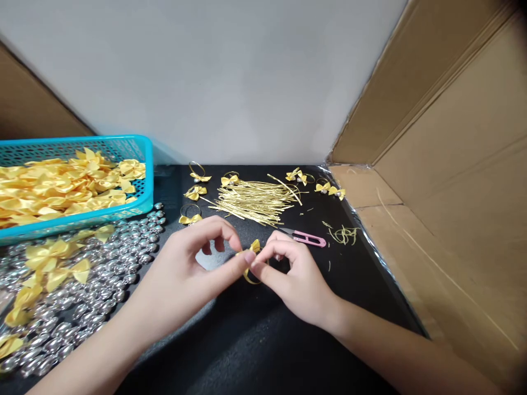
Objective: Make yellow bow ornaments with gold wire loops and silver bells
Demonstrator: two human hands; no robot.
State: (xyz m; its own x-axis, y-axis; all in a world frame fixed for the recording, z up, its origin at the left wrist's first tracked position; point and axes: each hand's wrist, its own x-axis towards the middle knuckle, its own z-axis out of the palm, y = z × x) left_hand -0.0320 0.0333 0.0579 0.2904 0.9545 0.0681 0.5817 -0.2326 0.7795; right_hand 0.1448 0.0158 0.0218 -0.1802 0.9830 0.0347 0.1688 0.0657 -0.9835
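Note:
Between my two hands, over the black table, is a small yellow ribbon bow (255, 246) with a loop of gold tie (252, 278) hanging below it. My left hand (201, 258) pinches the bow from the left between thumb and fingers. From the right, my right hand (290, 263) pinches at the same bow, its fingertips almost meeting the left thumb. The fingers partly hide the bow and its tie. Just behind my right hand lies a pair of pink-handled thread snips (309, 239). Farther back is a pile of gold twist ties (257, 202).
A blue basket (150, 175) of yellow bows (69, 184) stands at the left. Silver beads (99, 296) spread in front of it, with loose bows among them. Several bows with loops (197, 192) lie around the ties. Tie scraps (345, 235) lie right; cardboard (453, 137) borders the table.

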